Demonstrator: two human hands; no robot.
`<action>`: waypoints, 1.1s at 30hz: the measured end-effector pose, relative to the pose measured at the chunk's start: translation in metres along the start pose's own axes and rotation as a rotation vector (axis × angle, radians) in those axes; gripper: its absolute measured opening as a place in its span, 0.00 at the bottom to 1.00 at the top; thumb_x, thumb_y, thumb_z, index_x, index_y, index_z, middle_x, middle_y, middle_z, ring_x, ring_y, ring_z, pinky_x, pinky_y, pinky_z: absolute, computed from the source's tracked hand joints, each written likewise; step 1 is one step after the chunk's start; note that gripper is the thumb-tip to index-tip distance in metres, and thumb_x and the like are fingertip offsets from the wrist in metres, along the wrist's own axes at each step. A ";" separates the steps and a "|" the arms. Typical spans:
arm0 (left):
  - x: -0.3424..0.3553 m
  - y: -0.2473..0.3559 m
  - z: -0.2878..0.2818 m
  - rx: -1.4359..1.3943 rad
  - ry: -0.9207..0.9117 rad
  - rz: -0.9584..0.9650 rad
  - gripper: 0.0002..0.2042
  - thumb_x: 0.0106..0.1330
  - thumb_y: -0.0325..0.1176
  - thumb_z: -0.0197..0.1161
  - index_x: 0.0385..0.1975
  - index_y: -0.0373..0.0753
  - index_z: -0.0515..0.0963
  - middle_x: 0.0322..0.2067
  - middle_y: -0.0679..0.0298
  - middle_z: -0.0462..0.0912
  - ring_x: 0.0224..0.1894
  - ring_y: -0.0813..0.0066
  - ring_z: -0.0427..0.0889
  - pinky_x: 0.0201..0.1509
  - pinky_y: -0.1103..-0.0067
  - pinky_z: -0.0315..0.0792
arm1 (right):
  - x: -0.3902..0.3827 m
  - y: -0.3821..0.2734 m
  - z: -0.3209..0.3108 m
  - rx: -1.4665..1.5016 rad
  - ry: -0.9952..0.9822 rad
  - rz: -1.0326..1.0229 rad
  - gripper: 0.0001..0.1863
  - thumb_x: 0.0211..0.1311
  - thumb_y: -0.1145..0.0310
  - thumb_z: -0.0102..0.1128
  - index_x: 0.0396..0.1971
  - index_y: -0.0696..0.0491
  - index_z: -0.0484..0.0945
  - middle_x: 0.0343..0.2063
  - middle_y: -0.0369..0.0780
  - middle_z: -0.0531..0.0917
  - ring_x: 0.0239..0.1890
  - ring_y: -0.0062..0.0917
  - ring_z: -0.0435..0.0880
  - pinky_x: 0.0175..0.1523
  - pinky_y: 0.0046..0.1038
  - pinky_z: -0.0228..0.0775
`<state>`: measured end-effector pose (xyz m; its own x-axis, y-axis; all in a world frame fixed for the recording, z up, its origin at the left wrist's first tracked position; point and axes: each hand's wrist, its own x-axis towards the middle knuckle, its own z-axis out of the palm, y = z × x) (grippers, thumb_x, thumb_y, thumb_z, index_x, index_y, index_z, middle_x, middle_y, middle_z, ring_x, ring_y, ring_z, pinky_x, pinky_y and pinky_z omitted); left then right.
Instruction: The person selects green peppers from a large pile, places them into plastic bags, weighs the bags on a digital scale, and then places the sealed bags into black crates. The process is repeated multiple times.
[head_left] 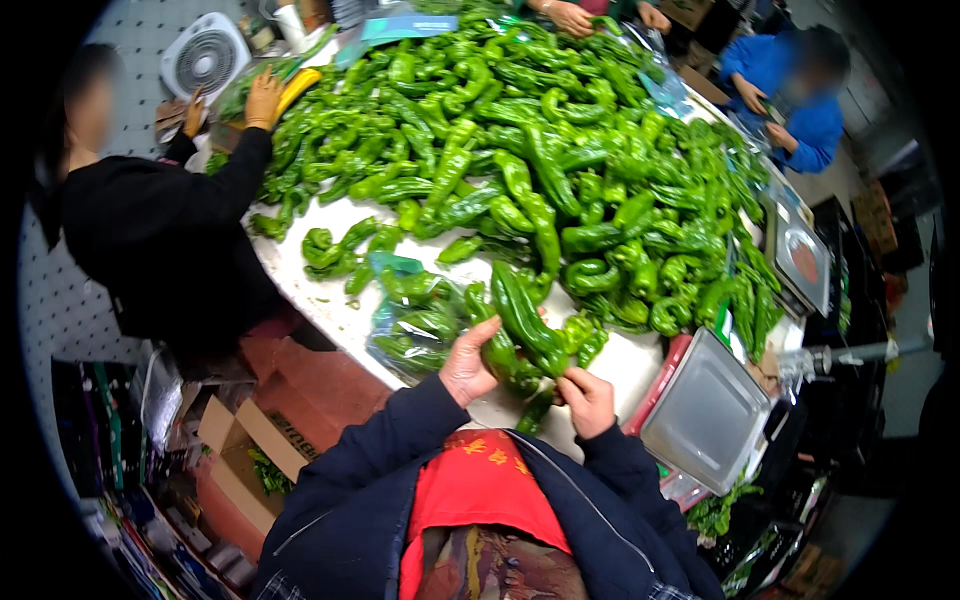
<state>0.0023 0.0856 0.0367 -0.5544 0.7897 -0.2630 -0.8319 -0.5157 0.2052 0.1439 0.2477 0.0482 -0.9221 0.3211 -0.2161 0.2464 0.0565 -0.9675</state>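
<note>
Close to my body, at the near edge of the table, my left hand (470,366) is closed round a few long green peppers (497,350). One large glossy green pepper (522,318) slants across in front of them, its lower end between the fingers of my right hand (588,400). Just left of my left hand lies a clear plastic bag (412,345) with green peppers inside. Beyond both hands a big heap of long, curled green peppers (540,160) covers most of the white table (345,312).
A scale with a metal pan (705,408) stands right of my right hand, another scale (800,250) farther back. A person in black (170,230) works at the left; one in blue (800,95) is at the far right. An open cardboard box (245,465) sits lower left.
</note>
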 end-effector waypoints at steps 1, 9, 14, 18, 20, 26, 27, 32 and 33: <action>-0.003 0.000 -0.003 -0.005 0.013 0.025 0.36 0.63 0.47 0.65 0.64 0.28 0.63 0.61 0.47 0.71 0.65 0.55 0.69 0.72 0.64 0.60 | 0.000 -0.002 -0.003 -0.096 0.026 -0.096 0.05 0.64 0.78 0.57 0.35 0.64 0.80 0.23 0.39 0.81 0.24 0.20 0.82 0.30 0.21 0.74; -0.012 0.008 0.000 0.054 -0.031 0.102 0.26 0.65 0.40 0.67 0.58 0.37 0.68 0.56 0.50 0.76 0.60 0.56 0.75 0.65 0.59 0.70 | 0.004 -0.027 -0.012 -0.560 0.162 -0.471 0.09 0.54 0.84 0.62 0.35 0.59 0.83 0.22 0.43 0.80 0.23 0.30 0.80 0.30 0.27 0.70; -0.021 0.018 0.009 0.192 -0.018 0.153 0.31 0.65 0.41 0.67 0.64 0.41 0.62 0.61 0.52 0.72 0.62 0.58 0.73 0.63 0.62 0.71 | 0.015 -0.044 -0.021 -0.724 0.236 -0.635 0.11 0.51 0.82 0.65 0.35 0.57 0.83 0.24 0.43 0.81 0.27 0.35 0.81 0.33 0.30 0.72; -0.022 0.022 0.015 0.212 -0.021 0.165 0.29 0.66 0.37 0.65 0.65 0.42 0.62 0.62 0.54 0.71 0.61 0.63 0.74 0.61 0.66 0.72 | 0.016 -0.052 -0.023 -0.711 0.289 -0.680 0.12 0.49 0.82 0.67 0.36 0.57 0.83 0.27 0.42 0.83 0.29 0.35 0.82 0.35 0.30 0.73; -0.020 0.021 0.012 0.215 -0.002 0.164 0.28 0.66 0.34 0.64 0.65 0.42 0.63 0.62 0.55 0.71 0.60 0.64 0.75 0.61 0.68 0.72 | 0.014 -0.055 -0.023 -0.699 0.292 -0.686 0.13 0.48 0.83 0.67 0.36 0.58 0.83 0.27 0.43 0.83 0.29 0.35 0.82 0.35 0.30 0.74; -0.019 0.021 0.007 0.141 0.012 0.151 0.29 0.65 0.33 0.61 0.66 0.43 0.62 0.64 0.55 0.69 0.61 0.63 0.74 0.61 0.66 0.72 | 0.010 -0.060 -0.018 -0.561 0.254 -0.639 0.10 0.49 0.84 0.67 0.34 0.60 0.82 0.26 0.44 0.82 0.27 0.35 0.82 0.34 0.29 0.74; -0.019 0.021 0.005 0.127 0.006 0.146 0.29 0.65 0.34 0.61 0.66 0.43 0.62 0.64 0.55 0.69 0.61 0.62 0.74 0.61 0.65 0.72 | 0.008 -0.063 -0.018 -0.542 0.245 -0.628 0.10 0.49 0.84 0.67 0.34 0.60 0.82 0.26 0.44 0.82 0.27 0.35 0.82 0.34 0.28 0.74; -0.018 0.021 0.001 0.043 -0.002 0.115 0.30 0.61 0.33 0.61 0.65 0.42 0.63 0.65 0.51 0.67 0.67 0.50 0.66 0.69 0.58 0.62 | -0.001 -0.070 -0.017 -0.420 0.182 -0.551 0.09 0.50 0.85 0.64 0.34 0.61 0.82 0.27 0.44 0.83 0.28 0.31 0.82 0.36 0.25 0.73; -0.018 0.021 0.000 0.029 -0.008 0.111 0.30 0.61 0.34 0.61 0.65 0.42 0.63 0.65 0.51 0.67 0.67 0.49 0.66 0.70 0.58 0.61 | -0.002 -0.073 -0.016 -0.390 0.161 -0.531 0.09 0.51 0.85 0.62 0.35 0.62 0.82 0.28 0.44 0.83 0.29 0.29 0.82 0.37 0.24 0.73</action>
<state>-0.0049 0.0609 0.0457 -0.6430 0.7306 -0.2297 -0.7639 -0.5907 0.2598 0.1328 0.2582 0.1214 -0.8993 0.2903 0.3272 -0.1108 0.5723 -0.8125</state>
